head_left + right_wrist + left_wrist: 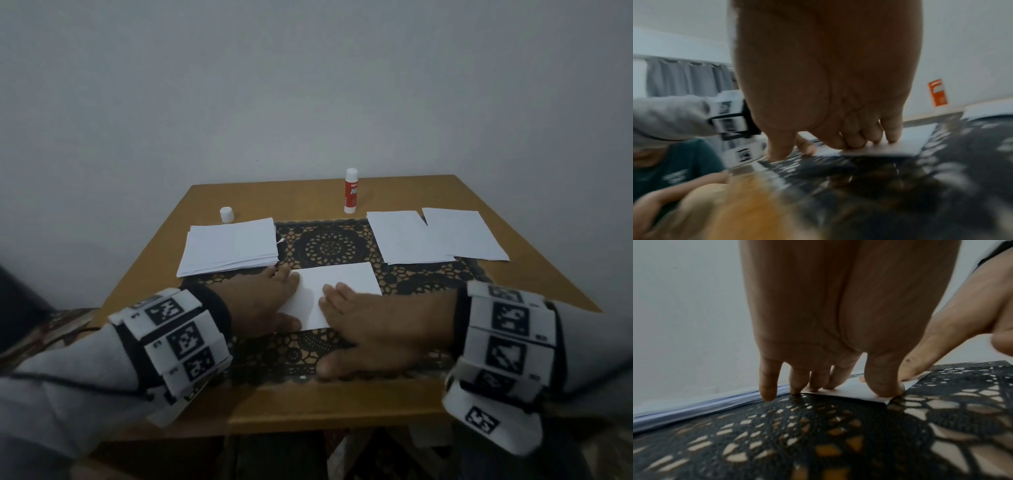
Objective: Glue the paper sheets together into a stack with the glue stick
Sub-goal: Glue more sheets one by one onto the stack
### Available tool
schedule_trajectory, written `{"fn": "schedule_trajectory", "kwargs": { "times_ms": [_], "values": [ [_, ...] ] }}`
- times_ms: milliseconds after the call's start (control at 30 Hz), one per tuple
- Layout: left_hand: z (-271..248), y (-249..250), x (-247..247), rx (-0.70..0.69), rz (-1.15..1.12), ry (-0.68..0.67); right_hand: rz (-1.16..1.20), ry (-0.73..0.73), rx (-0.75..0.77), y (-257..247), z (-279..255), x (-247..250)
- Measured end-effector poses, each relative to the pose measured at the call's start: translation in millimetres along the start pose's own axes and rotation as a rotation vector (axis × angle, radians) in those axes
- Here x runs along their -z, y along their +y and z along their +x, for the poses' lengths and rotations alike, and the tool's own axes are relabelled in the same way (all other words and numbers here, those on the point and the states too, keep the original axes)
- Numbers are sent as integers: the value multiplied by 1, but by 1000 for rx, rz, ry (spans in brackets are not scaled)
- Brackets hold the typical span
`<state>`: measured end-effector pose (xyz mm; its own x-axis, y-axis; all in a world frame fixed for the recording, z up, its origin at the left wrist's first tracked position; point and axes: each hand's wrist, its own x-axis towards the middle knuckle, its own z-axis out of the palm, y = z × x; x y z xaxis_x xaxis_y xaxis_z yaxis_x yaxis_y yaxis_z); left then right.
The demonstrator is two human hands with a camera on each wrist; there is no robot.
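Observation:
A white paper sheet (342,284) lies on the black lace mat (329,243) at the middle of the table. My left hand (270,301) rests on its left edge, fingers straight, with the thumb (885,386) pressing the near corner of the sheet (855,391). My right hand (359,318) lies flat on the sheet's near half, fingertips pressing the sheet (900,146). The red and white glue stick (351,191) stands upright and uncapped at the back. Its white cap (226,214) sits at the back left. Neither hand holds anything.
A stack of white sheets (233,250) lies left of the mat, just beyond my left fingers. Two loose sheets (407,236) (462,233) lie overlapped at the right. The wooden table (308,401) stands against a plain wall.

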<state>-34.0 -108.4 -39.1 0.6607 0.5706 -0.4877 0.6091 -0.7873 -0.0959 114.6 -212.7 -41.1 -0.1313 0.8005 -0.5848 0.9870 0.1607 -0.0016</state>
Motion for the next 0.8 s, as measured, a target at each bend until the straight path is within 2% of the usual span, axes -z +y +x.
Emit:
{"fn": "schedule_trajectory", "kwargs": {
  "times_ms": [133,300,433,600,733,800],
  "values": [
    [-1,0,0,-6,-4,5,55,57,-107,15,10,10],
    [-1,-1,1,-8,9,14,16,40,-6,6,9,8],
    [-1,0,0,-6,10,11,58,82,-100,21,16,21],
    [0,-1,1,1,8,14,7,44,-11,9,12,10],
    [-2,2,1,-3,14,18,44,94,-110,20,19,19],
    [-4,2,0,-4,9,20,14,78,-52,10,17,13]
  ]
}}
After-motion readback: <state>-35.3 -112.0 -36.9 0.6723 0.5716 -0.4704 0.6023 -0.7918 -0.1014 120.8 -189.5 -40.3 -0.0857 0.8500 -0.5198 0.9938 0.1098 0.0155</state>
